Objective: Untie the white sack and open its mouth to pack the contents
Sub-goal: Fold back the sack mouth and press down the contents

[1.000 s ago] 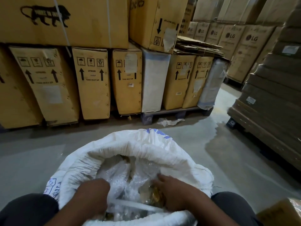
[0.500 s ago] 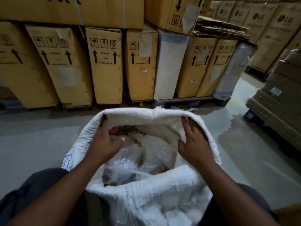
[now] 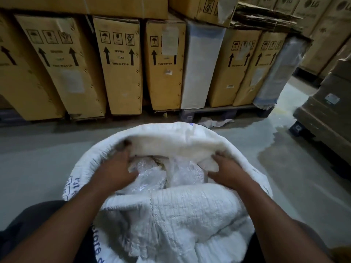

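Observation:
A white woven sack (image 3: 180,215) with blue print stands on the floor between my knees, its mouth wide open. Inside lie bubble-wrapped packets (image 3: 152,173). The far rim of the sack (image 3: 171,143) is folded over toward me. My left hand (image 3: 115,168) is inside the mouth at the left, its fingers curled around that folded rim. My right hand (image 3: 226,169) grips the same rim at the right, where a bunch of the fabric sticks out from under the fingers. Both forearms reach in over the near rim.
A row of upright cardboard boxes (image 3: 121,63) with arrow marks stands on a pallet (image 3: 226,111) just beyond the sack. More boxes are stacked at the right (image 3: 326,114). A crumpled scrap of paper (image 3: 216,122) lies on the grey floor, which has a wet patch (image 3: 275,145) at the right.
Both hands went from deep among the packets up to the far rim and now pull it down toward me. The camera has tilted down and closer.

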A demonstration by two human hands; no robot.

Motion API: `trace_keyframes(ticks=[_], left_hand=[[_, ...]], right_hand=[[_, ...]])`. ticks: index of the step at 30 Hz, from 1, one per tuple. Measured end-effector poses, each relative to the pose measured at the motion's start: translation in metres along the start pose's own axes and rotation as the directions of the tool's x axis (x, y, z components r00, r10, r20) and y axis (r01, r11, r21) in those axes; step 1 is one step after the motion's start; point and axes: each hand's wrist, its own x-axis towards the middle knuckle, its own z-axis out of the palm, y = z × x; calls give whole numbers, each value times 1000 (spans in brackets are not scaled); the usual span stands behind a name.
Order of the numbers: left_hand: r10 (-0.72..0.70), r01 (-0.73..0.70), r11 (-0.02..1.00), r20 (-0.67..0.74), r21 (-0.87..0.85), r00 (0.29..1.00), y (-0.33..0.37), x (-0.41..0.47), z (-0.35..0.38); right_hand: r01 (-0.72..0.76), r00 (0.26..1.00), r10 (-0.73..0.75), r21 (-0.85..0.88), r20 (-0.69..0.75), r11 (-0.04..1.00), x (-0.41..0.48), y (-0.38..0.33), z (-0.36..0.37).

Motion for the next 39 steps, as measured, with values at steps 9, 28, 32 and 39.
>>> trace_keyframes(ticks=[9,28,32,39], left_hand=[[124,-199,959,333,201,935,5,-10,35],[-24,40,994,162,-100,987,27,-13,8],[7,0,987,42,-160,999,31,-8,13],[-21,21,984,-2,-180,1000,19,-6,24]], right_hand=[[302,939,-255,203,-230,931,-18,-40,-9],[168,986,-163,408,-47,898,-27,-60,2],[132,939,15,398,-345,908,-17,-44,-13],[181,930,-173,-5,-325,983,-21,-38,-3]])
